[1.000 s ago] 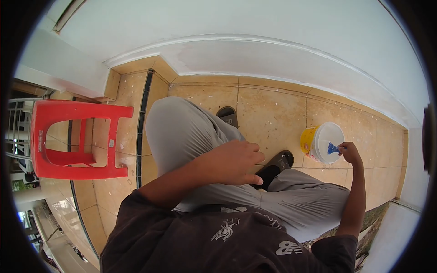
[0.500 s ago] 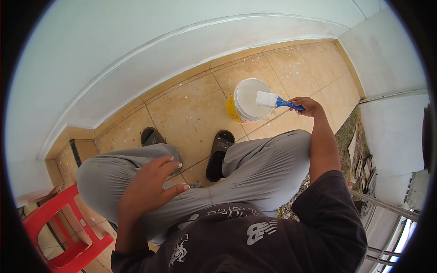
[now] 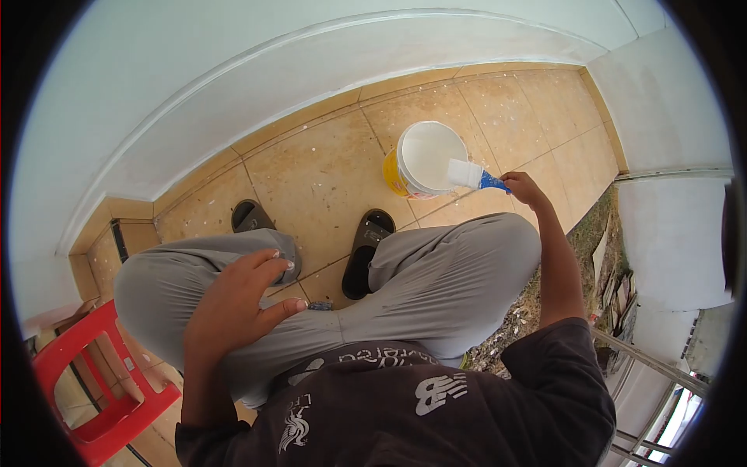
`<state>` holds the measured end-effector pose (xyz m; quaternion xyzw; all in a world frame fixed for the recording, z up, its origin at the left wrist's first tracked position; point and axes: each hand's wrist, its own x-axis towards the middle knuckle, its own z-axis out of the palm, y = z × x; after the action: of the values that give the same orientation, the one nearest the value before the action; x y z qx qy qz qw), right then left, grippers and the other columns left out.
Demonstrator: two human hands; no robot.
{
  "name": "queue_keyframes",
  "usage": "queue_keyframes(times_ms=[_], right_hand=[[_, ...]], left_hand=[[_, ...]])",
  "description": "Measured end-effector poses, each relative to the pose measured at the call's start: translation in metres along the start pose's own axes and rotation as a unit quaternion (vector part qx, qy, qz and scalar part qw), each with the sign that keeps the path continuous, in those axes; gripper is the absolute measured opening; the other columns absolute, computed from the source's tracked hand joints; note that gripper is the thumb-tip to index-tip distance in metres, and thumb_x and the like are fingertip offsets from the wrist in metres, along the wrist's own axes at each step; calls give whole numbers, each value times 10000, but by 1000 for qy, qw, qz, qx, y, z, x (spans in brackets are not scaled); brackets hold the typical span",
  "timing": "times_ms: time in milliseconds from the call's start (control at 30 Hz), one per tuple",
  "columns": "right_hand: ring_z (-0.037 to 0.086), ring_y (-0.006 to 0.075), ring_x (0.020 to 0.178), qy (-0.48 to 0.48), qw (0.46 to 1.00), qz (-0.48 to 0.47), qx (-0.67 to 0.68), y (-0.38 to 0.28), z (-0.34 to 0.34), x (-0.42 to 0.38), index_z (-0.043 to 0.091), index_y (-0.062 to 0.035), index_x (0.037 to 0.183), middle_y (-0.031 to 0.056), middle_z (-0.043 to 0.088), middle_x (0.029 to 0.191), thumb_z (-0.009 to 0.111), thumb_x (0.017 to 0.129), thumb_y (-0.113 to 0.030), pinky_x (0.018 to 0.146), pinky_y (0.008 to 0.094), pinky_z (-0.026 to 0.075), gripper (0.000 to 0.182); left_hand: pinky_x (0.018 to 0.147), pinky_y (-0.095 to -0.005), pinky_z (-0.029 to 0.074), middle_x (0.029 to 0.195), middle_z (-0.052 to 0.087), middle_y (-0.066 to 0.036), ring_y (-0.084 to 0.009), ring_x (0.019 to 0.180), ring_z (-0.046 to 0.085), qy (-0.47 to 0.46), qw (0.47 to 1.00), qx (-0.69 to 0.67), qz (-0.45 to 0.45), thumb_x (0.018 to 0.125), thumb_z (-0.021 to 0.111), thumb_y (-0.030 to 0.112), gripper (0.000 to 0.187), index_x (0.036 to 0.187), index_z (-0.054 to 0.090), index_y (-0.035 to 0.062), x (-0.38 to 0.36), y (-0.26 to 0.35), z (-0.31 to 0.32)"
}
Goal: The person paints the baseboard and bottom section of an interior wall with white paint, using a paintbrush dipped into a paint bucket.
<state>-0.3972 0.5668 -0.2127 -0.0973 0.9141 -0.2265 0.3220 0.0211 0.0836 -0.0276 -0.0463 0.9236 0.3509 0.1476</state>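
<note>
My right hand (image 3: 523, 189) is closed around the blue handle of a paintbrush (image 3: 467, 175). The brush's bristles are coated white and overlap the lower right rim of a paint bucket (image 3: 405, 159) as seen from above. This bucket is white with a yellow label and has white paint on its inner wall. On my left thigh, over the grey trousers (image 3: 443, 265), rests my left hand (image 3: 241, 300). Its fingers are spread, hold nothing, and carry white paint specks on the tips.
A pale wall (image 3: 257, 93) with a moulding curves around the front. Tan floor tiles (image 3: 311, 171) carry white spatters. Black slides (image 3: 366, 253) are on my feet. A red plastic stool (image 3: 117, 373) stands at the left; rubble and grass (image 3: 599, 257) lie beyond the tile edge.
The brush has shifted slightly right and down relative to the bucket, and its handle is tilted more. My left hand stays on my thigh. The whole view has moved a little.
</note>
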Motion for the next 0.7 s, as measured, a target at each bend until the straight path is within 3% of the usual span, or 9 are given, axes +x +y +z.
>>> queue_keyframes(times_ms=[133, 233, 533, 633, 700], right_hand=[[678, 288, 888, 162, 975, -19, -153, -12, 12, -40, 724, -86, 1011, 139, 716, 928, 567, 873, -307, 799, 414, 498, 305], [659, 339, 979, 170, 967, 30, -185, -37, 16, -64, 731, -127, 1013, 144, 709, 986, 572, 881, -365, 870, 443, 488, 315], [668, 335, 946, 176, 966, 22, -188, -26, 5, -66, 735, -109, 999, 165, 705, 963, 604, 864, -333, 841, 428, 497, 292], [683, 297, 917, 145, 979, -1, -141, -27, -4, -64, 727, -70, 1016, 172, 709, 963, 608, 860, -296, 809, 393, 505, 299], [616, 194, 741, 141, 987, -12, -82, -27, -9, -58, 724, -16, 977, 94, 676, 798, 623, 875, -256, 692, 329, 482, 280]], left_hand=[[1027, -434, 385, 1295, 533, -210, -370, 1212, 493, 2, 1000, 5, 5, 847, 669, 454, 585, 1192, 580, -10, 1, -2, 2], [1028, -431, 383, 1295, 534, -209, -369, 1212, 493, -6, 1000, 5, 5, 848, 668, 458, 589, 1194, 580, -11, 4, -1, 2], [1024, -434, 386, 1292, 535, -214, -371, 1206, 497, 2, 1000, 7, 14, 843, 672, 466, 600, 1200, 581, -7, 2, 1, 3], [1026, -435, 384, 1297, 531, -214, -373, 1211, 492, 2, 1000, 5, 7, 840, 676, 466, 598, 1198, 582, -5, -1, 0, 4], [1033, -436, 379, 1307, 524, -214, -375, 1220, 485, -2, 1000, 1, 1, 839, 678, 463, 598, 1199, 582, -4, -2, 1, 3]])
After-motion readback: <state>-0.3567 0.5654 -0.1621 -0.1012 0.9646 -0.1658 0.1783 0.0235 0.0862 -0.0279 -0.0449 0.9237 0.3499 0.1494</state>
